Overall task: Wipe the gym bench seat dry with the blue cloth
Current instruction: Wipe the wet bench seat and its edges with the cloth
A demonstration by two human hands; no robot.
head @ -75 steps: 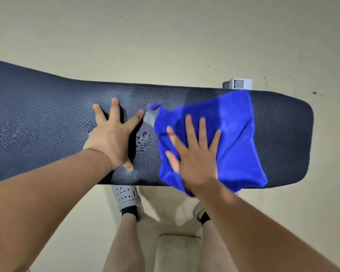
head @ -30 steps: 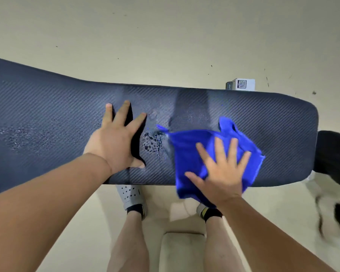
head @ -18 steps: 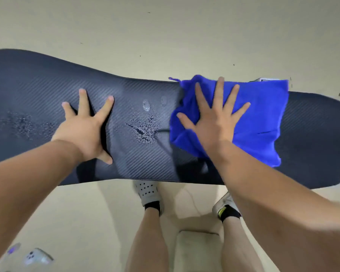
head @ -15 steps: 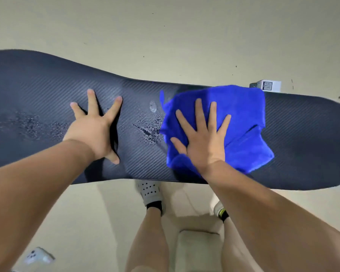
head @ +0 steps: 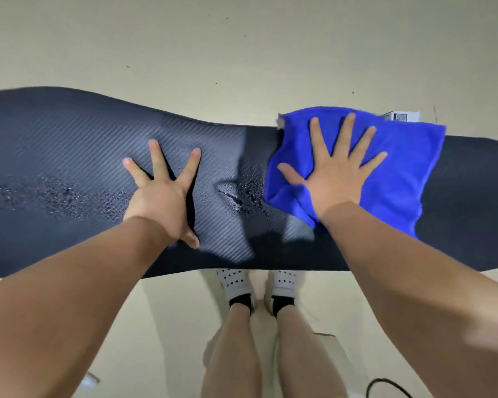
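The cloth [head: 385,168] lies spread on the dark seat [head: 69,145], its far edge reaching past the seat's far rim. The right hand [head: 335,179] presses flat on it, grip open, fingers splayed, closing on nothing. Just left of that hand, beside the cloth's edge, sits a patch of droplets [head: 246,193] on the bare surface. Further left the left hand [head: 163,199] rests palm down on the seat, grip also open with fingers spread, touching no cloth. Beyond it, a second band of wetness [head: 55,193] runs leftward. Past the right fingertips, a small white box [head: 401,116] shows on the floor [head: 242,53] behind the cloth. Below the seat's near edge stand two white shoes [head: 236,282]. A dark cable [head: 385,387] curls at lower right.
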